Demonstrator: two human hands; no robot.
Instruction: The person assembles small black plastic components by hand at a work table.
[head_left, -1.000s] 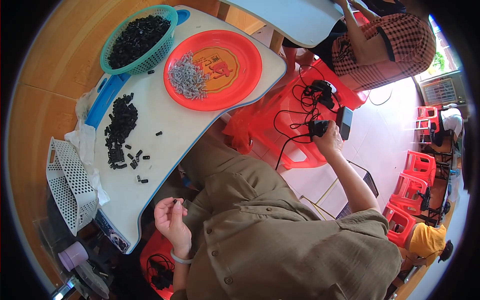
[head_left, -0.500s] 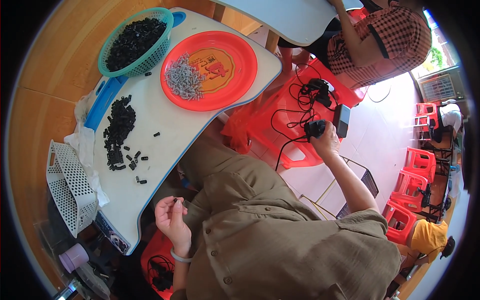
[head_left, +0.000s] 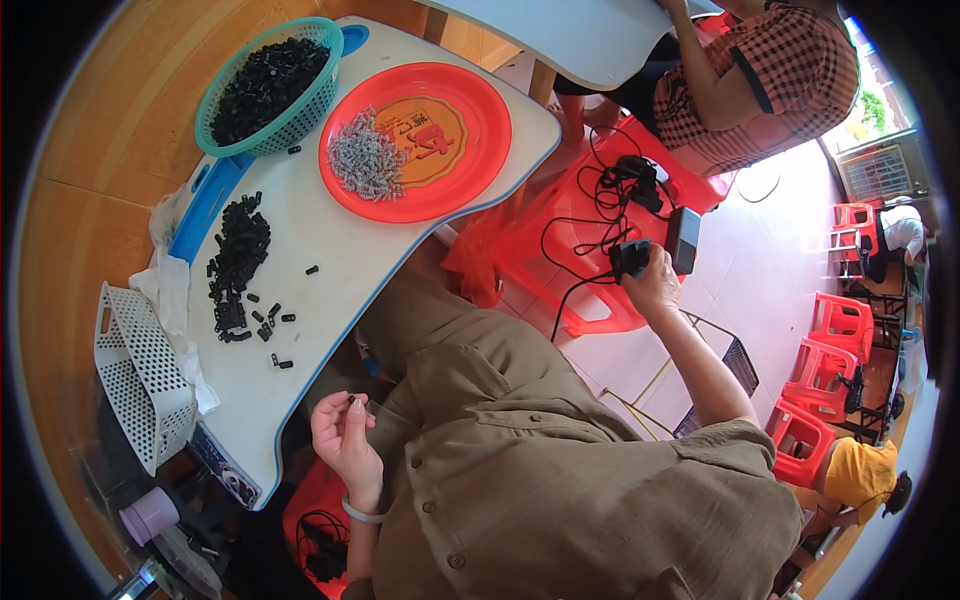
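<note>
My left hand is closed beside the table's front edge, with a small black plastic part pinched between thumb and fingertips. Out to the right, my right hand grips a black corded device over a red plastic stool; its exact kind cannot be made out. A dark grey box-shaped thing sits just beyond those fingers. On the white table lies a pile of small black parts, with several strays nearest my left hand. Grey metal springs are heaped on a round red tray.
A green basket full of black parts stands at the table's far left. White perforated baskets lean by its left side. Tangled black cables cover the stool. Another person sits at the far right, near a second table.
Both hands keep almost the same place and grip. The view has shifted very slightly.
</note>
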